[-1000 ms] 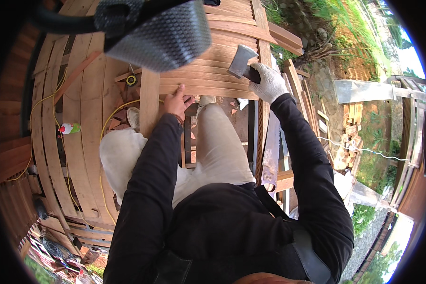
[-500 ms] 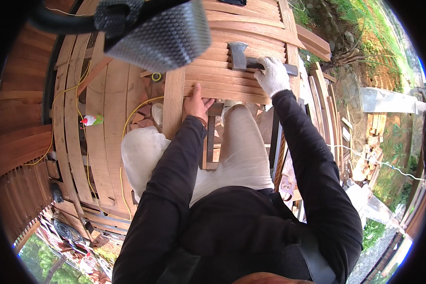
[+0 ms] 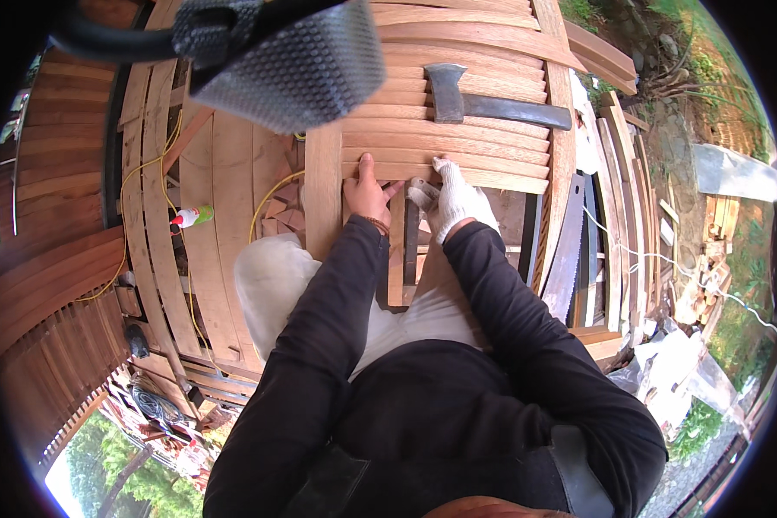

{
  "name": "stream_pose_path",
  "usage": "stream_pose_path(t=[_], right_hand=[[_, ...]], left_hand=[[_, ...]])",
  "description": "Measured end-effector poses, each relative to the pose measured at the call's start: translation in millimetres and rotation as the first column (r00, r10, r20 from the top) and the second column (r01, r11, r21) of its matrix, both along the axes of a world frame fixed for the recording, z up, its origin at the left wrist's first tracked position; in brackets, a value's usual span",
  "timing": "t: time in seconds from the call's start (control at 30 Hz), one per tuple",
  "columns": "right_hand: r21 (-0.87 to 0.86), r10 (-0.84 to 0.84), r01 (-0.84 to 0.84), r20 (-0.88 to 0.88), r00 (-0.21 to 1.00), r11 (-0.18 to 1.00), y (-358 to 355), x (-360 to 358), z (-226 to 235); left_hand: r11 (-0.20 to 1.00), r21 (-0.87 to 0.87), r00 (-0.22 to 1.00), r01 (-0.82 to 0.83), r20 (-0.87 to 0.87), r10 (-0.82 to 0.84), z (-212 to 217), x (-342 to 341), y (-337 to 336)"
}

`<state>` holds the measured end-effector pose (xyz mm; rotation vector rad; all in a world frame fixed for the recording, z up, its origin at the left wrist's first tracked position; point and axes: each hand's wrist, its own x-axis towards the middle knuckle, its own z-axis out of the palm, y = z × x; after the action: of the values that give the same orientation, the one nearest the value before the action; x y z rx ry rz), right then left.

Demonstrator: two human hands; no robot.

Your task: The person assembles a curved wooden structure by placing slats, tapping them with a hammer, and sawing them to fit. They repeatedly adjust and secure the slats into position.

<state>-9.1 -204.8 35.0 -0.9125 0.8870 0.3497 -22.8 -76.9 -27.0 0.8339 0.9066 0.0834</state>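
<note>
A louvered wooden panel (image 3: 492, 84) made of slats in a frame lies in front of me. On its nearest slat (image 3: 511, 180) is my bare left hand (image 3: 369, 194), thumb on top and fingers at the near edge. My right hand (image 3: 459, 200), in a white knitted glove, grips the same slat to the right, thumb above and the other fingers curled at its edge, partly hidden. Beyond my hands a hatchet (image 3: 446, 97) rests across the slats, its dark handle (image 3: 518, 110) reaching the right frame rail. Neither hand touches it.
A handsaw (image 3: 566, 250) stands right of the panel, beside stacked boards (image 3: 617, 173). To the left, a yellow cord (image 3: 192, 321) and a red-capped bottle (image 3: 190, 217) lie on planks (image 3: 233, 186). A blurred grey textured object (image 3: 289, 65) covers the upper left.
My right hand has let go of the hatchet handle and come down left to the nearest slat. The hatchet stays on the panel. My left hand remains at the slat edge.
</note>
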Motion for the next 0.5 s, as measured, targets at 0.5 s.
stream_pose_path(t=[0.5], right_hand=[[0.001, -0.049, 0.049, 0.005, 0.999, 0.999, -6.4, -7.2, -23.7]], left_hand=[[0.997, -0.043, 0.996, 0.069, -0.051, -0.071, 15.4, -12.5, -1.4]])
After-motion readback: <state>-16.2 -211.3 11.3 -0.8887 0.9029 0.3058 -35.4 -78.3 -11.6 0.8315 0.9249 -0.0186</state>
